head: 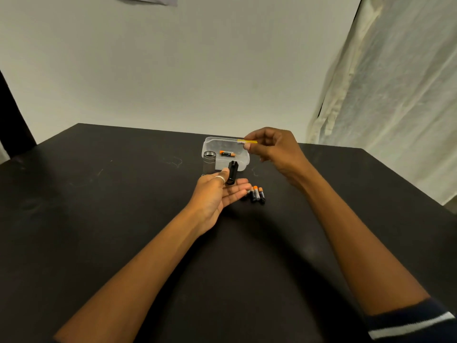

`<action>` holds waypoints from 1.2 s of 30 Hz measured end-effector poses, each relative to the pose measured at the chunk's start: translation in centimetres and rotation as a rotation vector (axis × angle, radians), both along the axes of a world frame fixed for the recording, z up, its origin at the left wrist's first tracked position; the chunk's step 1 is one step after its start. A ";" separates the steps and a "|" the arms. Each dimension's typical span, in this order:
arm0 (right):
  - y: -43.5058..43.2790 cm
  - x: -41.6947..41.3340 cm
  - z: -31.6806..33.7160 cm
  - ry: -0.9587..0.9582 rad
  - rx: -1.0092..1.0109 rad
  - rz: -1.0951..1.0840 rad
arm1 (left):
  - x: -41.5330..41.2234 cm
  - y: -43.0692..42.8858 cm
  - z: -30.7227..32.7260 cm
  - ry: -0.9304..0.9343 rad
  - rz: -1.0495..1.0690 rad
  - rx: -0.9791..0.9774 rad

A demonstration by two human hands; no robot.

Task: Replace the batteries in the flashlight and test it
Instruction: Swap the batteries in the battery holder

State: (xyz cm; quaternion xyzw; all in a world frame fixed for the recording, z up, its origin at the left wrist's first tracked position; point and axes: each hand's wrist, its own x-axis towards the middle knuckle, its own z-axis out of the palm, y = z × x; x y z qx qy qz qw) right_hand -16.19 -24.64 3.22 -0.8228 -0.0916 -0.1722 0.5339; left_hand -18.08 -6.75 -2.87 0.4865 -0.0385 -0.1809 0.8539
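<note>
My left hand lies palm up and holds a black battery holder between thumb and fingers. Just behind it, the silver flashlight body stands upright on the black table with its threaded end open at the top. My right hand pinches a yellow-ended battery above the clear plastic tub. One orange-and-black battery lies inside the tub. Three batteries lie side by side on the table, right of my left fingertips.
A pale wall rises behind the table's far edge. A light curtain hangs at the right, beyond the table's right edge. A dark upright strip stands at the far left.
</note>
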 end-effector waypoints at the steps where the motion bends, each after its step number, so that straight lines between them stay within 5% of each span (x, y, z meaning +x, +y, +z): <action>1: -0.3 -0.6 -0.4 -0.008 -0.032 -0.008 | -0.1 0.0 0.0 -0.004 0.001 0.001; 9: -0.3 -2.2 -3.0 -0.030 -0.218 -0.056 | 0.0 -0.2 -0.2 -0.040 0.006 0.013; 21: 2.0 -3.4 -3.3 -0.330 -0.461 -0.088 | -0.1 -0.1 -0.2 -0.046 0.030 0.031; 36: 2.5 -3.4 -3.4 -0.380 -0.541 -0.051 | 0.4 0.0 -0.7 -0.062 0.017 0.043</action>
